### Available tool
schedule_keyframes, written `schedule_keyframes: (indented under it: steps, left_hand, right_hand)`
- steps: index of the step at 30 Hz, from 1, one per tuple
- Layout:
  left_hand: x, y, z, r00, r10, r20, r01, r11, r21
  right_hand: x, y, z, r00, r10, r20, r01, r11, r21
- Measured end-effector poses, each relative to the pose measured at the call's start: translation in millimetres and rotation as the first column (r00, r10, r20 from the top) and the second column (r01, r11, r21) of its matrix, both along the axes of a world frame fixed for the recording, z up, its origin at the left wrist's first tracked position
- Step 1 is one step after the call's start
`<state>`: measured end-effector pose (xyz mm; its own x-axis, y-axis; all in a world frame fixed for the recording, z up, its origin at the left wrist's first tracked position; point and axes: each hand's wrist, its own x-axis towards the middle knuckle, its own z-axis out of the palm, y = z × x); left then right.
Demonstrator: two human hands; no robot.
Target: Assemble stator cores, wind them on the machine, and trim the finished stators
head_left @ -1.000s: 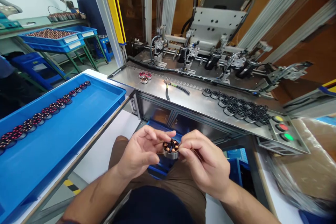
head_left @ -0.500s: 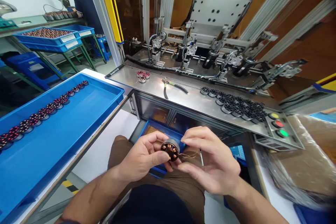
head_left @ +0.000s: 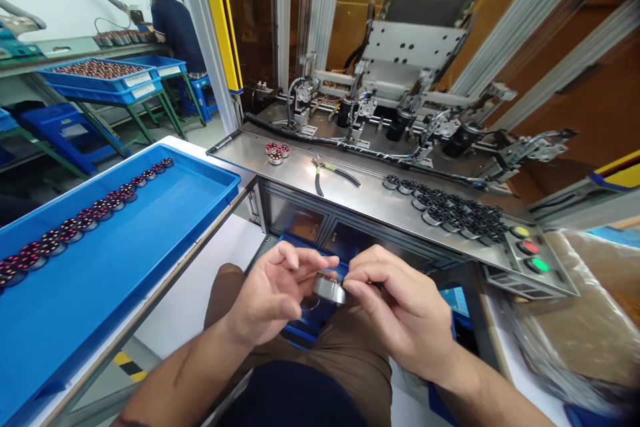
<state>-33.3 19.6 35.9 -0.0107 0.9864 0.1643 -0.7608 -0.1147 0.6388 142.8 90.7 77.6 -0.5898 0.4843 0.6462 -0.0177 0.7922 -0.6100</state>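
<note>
Over my lap I hold a small round motor stator between both hands, its silver rim facing me. My left hand pinches it from the left with thumb and fingertips. My right hand grips its right side, fingers curled. Its copper windings are mostly hidden by my fingers. A blue tray to my left carries a row of stators along its far edge. Several dark stators lie grouped on the steel bench ahead.
Pliers and three small stators lie on the bench before a machine with clamps and cables. A button panel sits at the right. Clear plastic wrap lies lower right. Another person works at a far table.
I have turned the stator in my fingers: its windings faced me half a second ago, now its silver rim does. Both hands stayed over my lap.
</note>
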Motion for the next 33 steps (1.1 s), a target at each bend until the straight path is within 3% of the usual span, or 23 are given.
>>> schedule_keyframes:
  steps: [1, 3, 5, 7, 12, 16, 19, 20, 22, 24, 25, 26, 30, 33]
  left_hand:
    - [-1.1, 2.9, 0.1, 1.0, -0.015, -0.011, 0.015, 1.0, -0.021]
    - [-2.9, 8.6, -2.2, 0.977, -0.205, -0.054, 0.2, 0.976, -0.086]
    - [-3.9, 12.0, -6.1, 0.881, -0.466, -0.082, 0.454, 0.881, -0.135]
    - [-3.7, 12.4, -9.2, 0.829, -0.55, -0.102, 0.538, 0.833, -0.128]
    - [-0.6, 5.7, -5.2, 0.963, -0.25, -0.098, 0.244, 0.967, -0.072]
    - [-1.7, 2.8, 1.2, 0.997, -0.072, -0.036, 0.073, 0.997, 0.019]
    - [-4.8, 6.6, 2.3, 0.999, -0.01, 0.035, 0.009, 0.999, 0.041]
    - [-5.9, 8.6, 1.9, 0.999, -0.027, 0.034, 0.027, 1.0, 0.012]
    - [-7.7, 12.3, -0.1, 0.975, -0.221, -0.015, 0.219, 0.973, -0.069]
    - [-8.6, 14.1, -2.7, 0.865, -0.497, -0.074, 0.485, 0.864, -0.132]
    - [-8.6, 14.0, -3.9, 0.812, -0.576, -0.094, 0.562, 0.816, -0.138]
    - [-8.3, 13.5, -4.8, 0.8, -0.59, -0.111, 0.577, 0.806, -0.128]
    - [-4.1, 8.9, -3.9, 0.94, -0.319, -0.121, 0.31, 0.947, -0.086]
    - [-1.3, 5.5, -0.3, 0.985, -0.127, -0.12, 0.121, 0.991, -0.057]
  right_hand:
    - [-0.6, 1.2, 1.2, 1.0, 0.026, 0.003, -0.026, 0.999, 0.024]
    - [-0.6, 4.0, 2.7, 0.997, 0.075, 0.019, -0.077, 0.994, 0.084]
    - [0.5, 6.3, 4.0, 0.994, 0.099, 0.039, -0.104, 0.985, 0.14]
    - [1.6, 7.4, 6.2, 0.995, 0.086, 0.058, -0.095, 0.978, 0.185]
    - [-0.6, 4.4, 14.1, 0.996, -0.061, 0.059, 0.047, 0.974, 0.224]
    - [-5.2, 1.9, 17.0, 0.99, -0.124, 0.062, 0.115, 0.985, 0.128]
    - [-6.6, 2.1, 18.8, 0.996, -0.057, 0.074, 0.051, 0.995, 0.084]
    - [-6.6, 2.5, 19.3, 0.997, -0.017, 0.079, 0.009, 0.996, 0.094]
    - [-5.6, 3.6, 19.7, 0.994, 0.051, 0.093, -0.063, 0.989, 0.13]
    - [-3.8, 4.6, 19.6, 0.991, 0.085, 0.102, -0.1, 0.984, 0.149]
    - [-2.9, 4.8, 19.6, 0.99, 0.093, 0.104, -0.108, 0.982, 0.152]
    - [-2.0, 5.0, 19.6, 0.99, 0.091, 0.104, -0.107, 0.982, 0.158]
    - [-1.6, 5.1, 21.2, 0.995, -0.007, 0.1, -0.014, 0.979, 0.205]
    - [-3.6, 5.4, 22.0, 0.99, -0.102, 0.1, 0.084, 0.981, 0.172]
